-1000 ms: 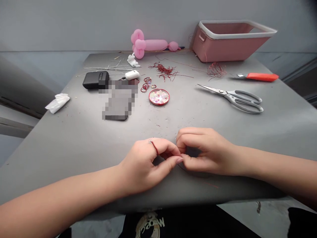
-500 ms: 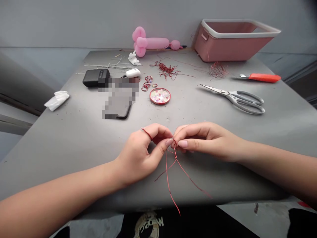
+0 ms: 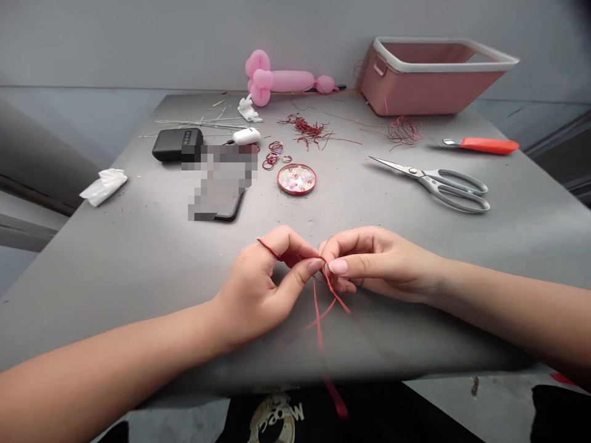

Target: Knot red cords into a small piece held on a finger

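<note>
My left hand (image 3: 272, 280) pinches a thin red cord (image 3: 330, 284) between thumb and index finger, near the front of the table. A strand of red cord also loops round the base of its index finger. Close against it, my right hand (image 3: 376, 261) grips the same cord with thumb and fingertips. Between the hands the cord forms a small loop or knot, partly covered by the fingers. Its loose ends hang down over the table edge, blurred by motion. Beyond the hands lies a round red-rimmed dish (image 3: 297, 179) of pale and pink beads.
Grey scissors (image 3: 429, 178) and an orange-handled cutter (image 3: 484, 145) lie at right, before a pink bin (image 3: 429, 86). Red cord scraps (image 3: 309, 128), small red rings (image 3: 272, 157), a phone (image 3: 221, 184), a black device (image 3: 178, 144), a white case (image 3: 247, 136) and a pink balloon (image 3: 290, 80) lie beyond.
The hanging cord ends have swung and now blur. My right hand's fingers have shifted slightly on the cord, while my left hand keeps its pinch. The whole view has shifted a little.
</note>
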### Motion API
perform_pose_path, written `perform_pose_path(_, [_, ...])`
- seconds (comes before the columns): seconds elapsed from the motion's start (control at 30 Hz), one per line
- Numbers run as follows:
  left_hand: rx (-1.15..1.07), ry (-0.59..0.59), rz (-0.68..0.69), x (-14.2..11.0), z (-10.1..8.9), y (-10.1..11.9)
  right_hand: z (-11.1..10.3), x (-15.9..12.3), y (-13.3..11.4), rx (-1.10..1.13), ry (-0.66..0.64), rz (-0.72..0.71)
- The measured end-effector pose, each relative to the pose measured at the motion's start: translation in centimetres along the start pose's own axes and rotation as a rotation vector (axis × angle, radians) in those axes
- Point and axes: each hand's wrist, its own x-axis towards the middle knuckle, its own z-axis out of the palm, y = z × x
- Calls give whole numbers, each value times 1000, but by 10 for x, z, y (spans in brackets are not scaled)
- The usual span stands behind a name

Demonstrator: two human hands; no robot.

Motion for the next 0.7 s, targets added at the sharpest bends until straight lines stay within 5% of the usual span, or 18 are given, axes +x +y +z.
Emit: perform_pose_path(0.7, [106,42,64,2,0,-1,1,4,1,-17,51,7])
